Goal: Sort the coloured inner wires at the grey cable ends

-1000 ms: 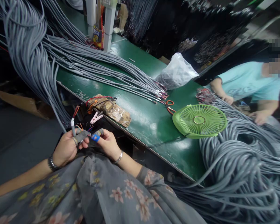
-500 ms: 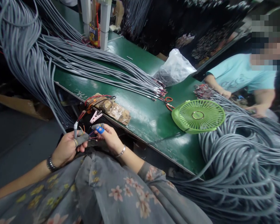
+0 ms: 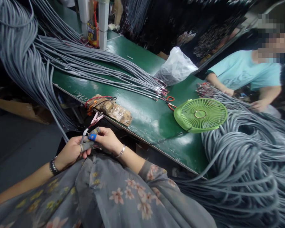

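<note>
Left grip: left hand (image 3: 70,150) is grasping a grey cable (image 3: 83,138) near its end, just in front of the lap.
Cable end: white sleeve (image 3: 85,130) is leaning right; red wires (image 3: 92,124) are overlapping the pink clip (image 3: 96,118) in view, contact unclear.
Right grip: right hand (image 3: 109,141), blue wrap (image 3: 92,137) on thumb, is bringing its fingertips in at the cable end; they're hiding what's between, can't tell if it's grasping.
Just changed: right hand is now meeting the left, gap gone; fanned coloured wires are mostly hiding behind fingers. Both hands are working one end.
Desk: taped block (image 3: 120,114) is lying along the near edge of the green desk (image 3: 144,110); green fan (image 3: 200,114) is sitting farther right, grey bundle (image 3: 104,65) is running toward the clear bag (image 3: 177,66).
Co-worker: person in teal shirt (image 3: 242,69) is keeping hands at more cables.
Writing: packet (image 3: 92,34), fan badge and shirt print are showing marks, none reading clearly.
</note>
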Available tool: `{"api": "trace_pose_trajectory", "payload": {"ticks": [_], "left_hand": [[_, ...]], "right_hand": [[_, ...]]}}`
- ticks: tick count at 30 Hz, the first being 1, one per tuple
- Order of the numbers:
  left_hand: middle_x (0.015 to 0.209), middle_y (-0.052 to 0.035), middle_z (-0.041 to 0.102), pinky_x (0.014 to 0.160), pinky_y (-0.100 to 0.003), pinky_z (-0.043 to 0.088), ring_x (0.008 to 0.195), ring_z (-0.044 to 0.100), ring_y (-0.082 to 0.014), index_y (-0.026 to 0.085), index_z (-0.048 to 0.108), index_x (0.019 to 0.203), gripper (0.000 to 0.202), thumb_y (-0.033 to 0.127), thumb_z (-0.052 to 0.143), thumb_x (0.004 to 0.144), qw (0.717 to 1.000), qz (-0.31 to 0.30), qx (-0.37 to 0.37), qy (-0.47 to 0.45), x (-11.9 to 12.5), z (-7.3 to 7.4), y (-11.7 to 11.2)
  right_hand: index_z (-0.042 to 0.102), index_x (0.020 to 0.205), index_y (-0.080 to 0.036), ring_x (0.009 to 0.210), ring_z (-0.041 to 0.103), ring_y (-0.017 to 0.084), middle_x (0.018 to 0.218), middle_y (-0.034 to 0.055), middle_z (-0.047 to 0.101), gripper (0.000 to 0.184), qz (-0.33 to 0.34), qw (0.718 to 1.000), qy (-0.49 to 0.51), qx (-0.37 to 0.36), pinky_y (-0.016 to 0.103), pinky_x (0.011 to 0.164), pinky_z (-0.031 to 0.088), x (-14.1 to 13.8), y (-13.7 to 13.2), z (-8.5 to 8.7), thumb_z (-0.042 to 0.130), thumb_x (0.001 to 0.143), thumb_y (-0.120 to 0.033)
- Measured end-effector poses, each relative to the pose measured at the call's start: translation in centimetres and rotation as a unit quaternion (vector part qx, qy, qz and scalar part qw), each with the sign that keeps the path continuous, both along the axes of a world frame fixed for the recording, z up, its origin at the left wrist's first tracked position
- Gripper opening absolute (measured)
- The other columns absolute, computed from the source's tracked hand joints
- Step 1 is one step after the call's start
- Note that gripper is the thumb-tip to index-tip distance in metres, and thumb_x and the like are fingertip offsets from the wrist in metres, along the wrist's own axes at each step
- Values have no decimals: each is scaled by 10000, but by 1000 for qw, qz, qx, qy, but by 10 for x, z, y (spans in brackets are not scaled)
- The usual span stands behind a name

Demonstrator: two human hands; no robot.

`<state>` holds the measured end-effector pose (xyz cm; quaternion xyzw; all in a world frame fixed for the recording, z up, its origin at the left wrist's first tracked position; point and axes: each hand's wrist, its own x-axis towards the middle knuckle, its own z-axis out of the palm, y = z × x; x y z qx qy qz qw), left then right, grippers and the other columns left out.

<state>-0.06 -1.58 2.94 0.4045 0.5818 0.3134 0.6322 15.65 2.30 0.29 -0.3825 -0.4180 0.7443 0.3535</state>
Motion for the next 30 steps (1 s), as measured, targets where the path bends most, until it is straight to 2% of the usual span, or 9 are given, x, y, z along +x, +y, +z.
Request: {"api": "trace_pose_trajectory", "payload": {"ticks": [2, 7, 9, 12, 14, 19, 24, 26, 30], "left_hand": [[442, -10, 622, 408, -202, 301, 367, 472, -92, 202, 600, 478, 329, 447, 813, 532, 1000, -1, 0, 1, 0, 1, 0], [463, 0, 618, 413, -207, 311, 379, 473, -95, 207, 588, 508, 422, 524, 862, 559, 1000, -25, -8, 0, -1, 1, -2], [465, -4, 618, 407, -211, 303, 377, 472, -99, 210, 587, 507, 414, 518, 860, 558, 999, -30, -16, 2, -1, 1, -1], [444, -10, 611, 402, -220, 300, 369, 470, -106, 216, 599, 486, 335, 453, 824, 556, 999, -35, -14, 1, -1, 1, 0], [434, -11, 614, 408, -224, 310, 368, 470, -109, 217, 617, 482, 270, 409, 797, 543, 999, -38, -10, 0, -1, 0, 1], [445, -11, 621, 403, -217, 289, 366, 467, -103, 214, 615, 488, 284, 425, 794, 552, 1000, -18, -1, -2, -3, 1, 1], [429, 4, 587, 395, -212, 284, 367, 449, -95, 214, 609, 482, 358, 471, 846, 559, 999, -39, -13, -1, -4, 6, -2], [428, 2, 592, 394, -209, 285, 364, 450, -94, 212, 609, 475, 368, 479, 854, 539, 999, -27, -19, 1, -4, 7, -3], [442, -11, 620, 399, -208, 290, 365, 462, -97, 207, 602, 468, 370, 475, 848, 536, 1000, -12, -12, -4, -6, 4, -2]], "right_hand": [[643, 692, -185, 568, 548, 93, 646, -47, 634, 429, -25, 1000, -7, -10, 238, 577, 462, -1, 0, -3, 962, 570, -444], [579, 657, -214, 491, 418, 74, 514, -103, 479, 371, -170, 982, -4, -77, 218, 516, 423, 8, 8, -7, 883, 623, -425], [619, 693, -208, 506, 438, 72, 543, -94, 522, 369, -148, 986, 3, -76, 215, 529, 443, 13, 10, -4, 889, 604, -443], [681, 771, -192, 564, 544, 91, 645, -52, 644, 439, -23, 999, 1, -46, 226, 556, 473, 14, 7, 0, 939, 550, -471], [685, 780, -189, 578, 574, 102, 663, -47, 663, 479, 28, 999, -9, -13, 232, 562, 476, 9, 2, 2, 976, 513, -460], [629, 688, -188, 549, 539, 92, 621, -57, 634, 524, -19, 999, -21, -14, 230, 537, 458, -1, 1, -5, 985, 489, -518], [528, 620, -212, 483, 392, 59, 492, -109, 463, 569, -188, 977, -8, -101, 197, 473, 384, 12, 13, -15, 974, 467, -530], [540, 638, -211, 491, 393, 57, 509, -107, 467, 557, -170, 978, 19, -117, 195, 483, 408, 18, 14, -17, 977, 474, -514], [631, 719, -190, 540, 495, 72, 637, -56, 598, 529, -55, 987, 63, -140, 231, 548, 500, 19, 6, -17, 961, 534, -560]]}}
